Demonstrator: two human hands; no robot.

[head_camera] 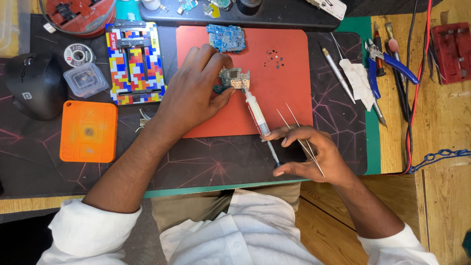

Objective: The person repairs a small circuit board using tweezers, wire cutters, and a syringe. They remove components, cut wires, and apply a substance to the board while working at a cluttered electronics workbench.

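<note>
Red mat (284,93): our left hand (196,88) pinched the circuit board (234,78); right hand (306,152) gripped syringe (257,115) plus tweezers (299,132), dispensing. Next needed steady plunger pressure.

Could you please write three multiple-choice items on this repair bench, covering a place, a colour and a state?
1. Where does the small circuit board lie?
A. on the red mat
B. on the orange case
C. on the bare wood

2. What colour are the handles of the pliers?
A. yellow
B. blue
C. green

3. What does the right hand hold?
A. nothing
B. a mouse
C. a syringe and tweezers

Answers: 1 A, the left hand steadies it there; 2 B, the grips are blue; 3 C, both sit in its fingers.
</note>
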